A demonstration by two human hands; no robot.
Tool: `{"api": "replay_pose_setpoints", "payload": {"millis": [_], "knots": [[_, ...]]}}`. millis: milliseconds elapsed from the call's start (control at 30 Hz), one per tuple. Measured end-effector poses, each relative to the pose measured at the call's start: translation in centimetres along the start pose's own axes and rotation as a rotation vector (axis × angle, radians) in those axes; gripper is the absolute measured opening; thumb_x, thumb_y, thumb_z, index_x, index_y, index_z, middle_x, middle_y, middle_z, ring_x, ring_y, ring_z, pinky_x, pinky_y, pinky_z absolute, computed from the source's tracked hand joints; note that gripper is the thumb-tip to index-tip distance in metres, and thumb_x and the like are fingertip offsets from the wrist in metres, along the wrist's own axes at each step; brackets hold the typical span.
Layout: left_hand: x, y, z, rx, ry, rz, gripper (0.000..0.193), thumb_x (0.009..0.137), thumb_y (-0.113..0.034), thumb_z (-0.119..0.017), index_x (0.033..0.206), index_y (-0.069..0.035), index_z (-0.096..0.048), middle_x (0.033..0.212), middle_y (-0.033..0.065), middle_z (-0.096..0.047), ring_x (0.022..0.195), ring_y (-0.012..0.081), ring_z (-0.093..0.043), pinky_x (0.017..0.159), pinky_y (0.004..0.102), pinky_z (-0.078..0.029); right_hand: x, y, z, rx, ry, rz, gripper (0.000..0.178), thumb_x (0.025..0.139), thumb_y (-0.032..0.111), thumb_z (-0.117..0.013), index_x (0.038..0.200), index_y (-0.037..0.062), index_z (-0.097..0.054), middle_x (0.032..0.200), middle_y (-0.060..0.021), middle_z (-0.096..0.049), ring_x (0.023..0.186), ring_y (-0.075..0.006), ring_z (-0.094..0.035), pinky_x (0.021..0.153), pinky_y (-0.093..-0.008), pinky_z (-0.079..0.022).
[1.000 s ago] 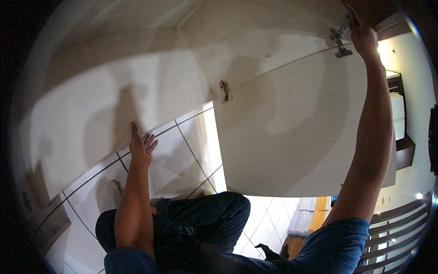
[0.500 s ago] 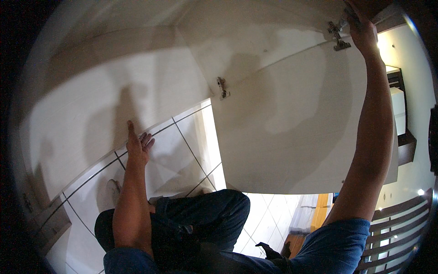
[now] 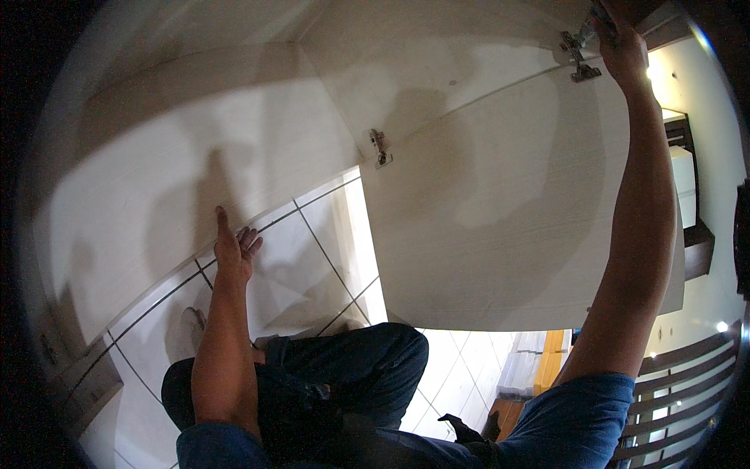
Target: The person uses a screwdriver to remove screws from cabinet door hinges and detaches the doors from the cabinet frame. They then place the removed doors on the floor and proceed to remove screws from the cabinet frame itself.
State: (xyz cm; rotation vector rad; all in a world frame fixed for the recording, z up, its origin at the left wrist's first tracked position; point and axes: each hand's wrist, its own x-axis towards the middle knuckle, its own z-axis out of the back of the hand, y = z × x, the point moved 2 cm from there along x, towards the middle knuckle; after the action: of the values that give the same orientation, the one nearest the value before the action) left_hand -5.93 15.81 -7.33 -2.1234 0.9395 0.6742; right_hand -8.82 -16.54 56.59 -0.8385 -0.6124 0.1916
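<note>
My left hand [image 3: 236,252] is at the front edge of the cabinet's pale bottom panel [image 3: 156,211], thumb up and fingers apart. It grips nothing. Far up at the right, my right hand [image 3: 625,51] is raised beside the upper hinge [image 3: 578,59], which joins the swung-out cabinet door [image 3: 492,234] to the side panel [image 3: 437,70]. Its fingers curl around something dark and metallic that I cannot make out, cut off by the picture's upper edge. A lower hinge [image 3: 380,148] sits at the door's near-left corner.
White floor tiles [image 3: 312,250] with dark grout lie below the cabinet. My bent knee [image 3: 391,352] comes close under the door's lower edge. To the right stand a slatted dark chair back [image 3: 680,391] and a dark wall shelf [image 3: 695,254]. A yellow item [image 3: 551,361] lies behind the door.
</note>
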Motion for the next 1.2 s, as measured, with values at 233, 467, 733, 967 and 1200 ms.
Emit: {"api": "replay_pose_setpoints", "payload": {"millis": [233, 467, 733, 967, 1200], "knots": [[-0.4, -0.1, -0.2, 0.010, 0.000, 0.003, 0.115, 0.074, -0.073, -0.060, 0.150, -0.004, -0.007, 0.144, 0.0286, -0.028, 0.128, 0.0384, -0.043, 0.102, 0.0469, -0.042, 0.4, 2.4, 0.7, 0.023, 0.086, -0.030, 0.039, 0.082, -0.003, -0.050, 0.120, 0.0039, -0.059, 0.114, -0.0220, -0.062, 0.108, -0.0355, -0.058, 0.091, -0.0419, -0.047], [0.2, -0.1, 0.1, 0.001, -0.017, 0.006, 0.113, 0.075, -0.073, -0.060, 0.149, -0.003, -0.010, 0.144, 0.0281, -0.030, 0.128, 0.0371, -0.043, 0.102, 0.0459, -0.042, 0.2, 2.1, 0.3, 0.040, 0.056, 0.027, 0.038, 0.082, -0.004, -0.051, 0.119, 0.0034, -0.059, 0.112, -0.0213, -0.062, 0.107, -0.0339, -0.058, 0.090, -0.0420, -0.047], [0.5, 0.5, 0.2, 0.020, -0.005, 0.008, 0.113, 0.073, -0.074, -0.061, 0.149, -0.005, -0.014, 0.142, 0.0269, -0.032, 0.123, 0.0354, -0.047, 0.099, 0.0452, -0.044, -0.7, -0.5, -0.6, 0.130, 0.016, -0.004, 0.033, 0.083, -0.006, -0.048, 0.113, 0.0031, -0.061, 0.101, -0.0179, -0.064, 0.094, -0.0294, -0.060, 0.080, -0.0399, -0.048], [0.4, 0.6, 0.1, 0.015, 0.000, 0.004, 0.113, 0.072, -0.075, -0.062, 0.149, -0.005, -0.015, 0.142, 0.0272, -0.032, 0.123, 0.0364, -0.047, 0.099, 0.0456, -0.044, -0.2, 3.0, 1.1, 0.003, 0.090, -0.041, 0.036, 0.086, -0.003, -0.052, 0.120, 0.0058, -0.059, 0.088, -0.0130, -0.063, 0.079, -0.0253, -0.063, 0.068, -0.0346, -0.050], [0.8, 0.0, 0.8, -0.002, 0.008, -0.029, 0.110, 0.075, -0.073, -0.060, 0.149, -0.005, -0.014, 0.144, 0.0288, -0.028, 0.127, 0.0393, -0.043, 0.102, 0.0470, -0.041, 3.3, 12.7, 3.5, 0.091, 0.551, -0.469, 0.037, 0.089, 0.005, -0.054, 0.126, 0.0111, -0.057, 0.082, -0.0077, -0.060, 0.076, -0.0155, -0.063, 0.064, -0.0306, -0.050]]}}
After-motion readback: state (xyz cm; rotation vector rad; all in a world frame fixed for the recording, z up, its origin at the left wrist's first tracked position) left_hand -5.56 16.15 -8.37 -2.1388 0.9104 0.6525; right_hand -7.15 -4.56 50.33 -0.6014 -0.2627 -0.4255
